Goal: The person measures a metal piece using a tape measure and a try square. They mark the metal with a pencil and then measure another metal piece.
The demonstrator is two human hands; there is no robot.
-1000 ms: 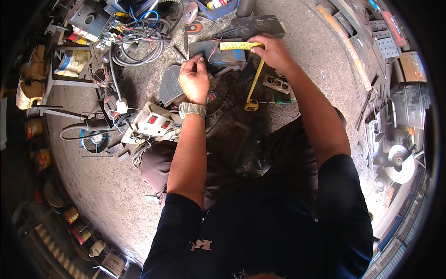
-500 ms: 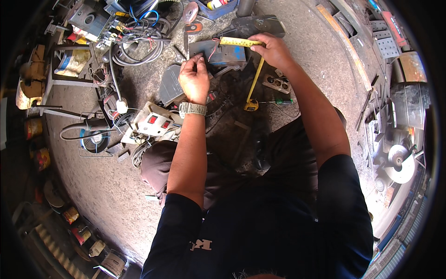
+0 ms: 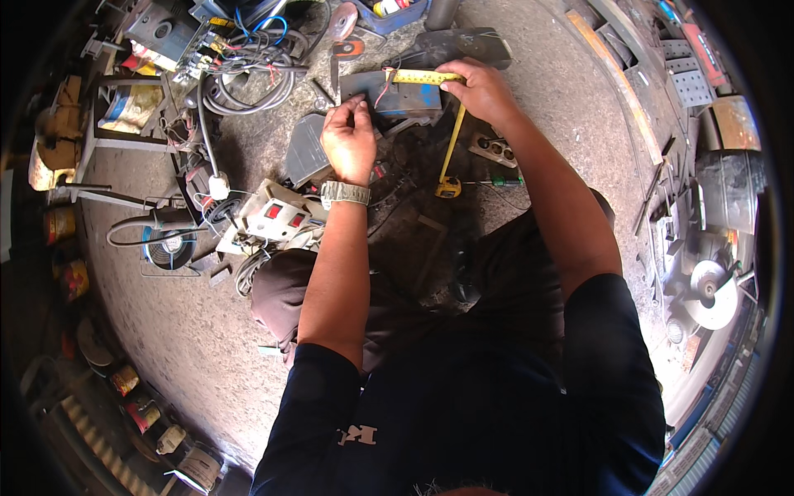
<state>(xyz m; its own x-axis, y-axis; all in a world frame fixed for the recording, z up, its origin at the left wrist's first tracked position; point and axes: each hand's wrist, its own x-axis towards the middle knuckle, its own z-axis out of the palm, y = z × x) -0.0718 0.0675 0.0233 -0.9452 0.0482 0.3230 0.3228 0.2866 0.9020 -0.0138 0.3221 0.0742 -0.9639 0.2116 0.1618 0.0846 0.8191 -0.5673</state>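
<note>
My right hand (image 3: 481, 93) pinches the yellow blade of a tape measure between thumb and fingers. The blade (image 3: 418, 77) lies across the top of a dark metal piece (image 3: 403, 97) with blue patches, then bends at my hand and runs down to its yellow case (image 3: 448, 188) on the floor. My left hand (image 3: 349, 147), a metal-banded watch on its wrist, has its fingertips pressed together at the metal piece's left end. Whether they grip its edge or something small is hidden. A thin reddish cord (image 3: 384, 89) hangs over the piece by the blade's end.
A grey flat-sided part (image 3: 306, 150) lies beside my left hand. Around lie a green-handled screwdriver (image 3: 506, 181), a socket block (image 3: 494, 150), a switch box with red switches (image 3: 281, 214), coiled grey cable (image 3: 252, 95) and a small blue fan (image 3: 169, 248). A long bar (image 3: 616, 87) lies at right.
My right hand has shifted slightly left along the tape blade. My left hand and the metal piece sit almost where they were, a touch further right in view.
</note>
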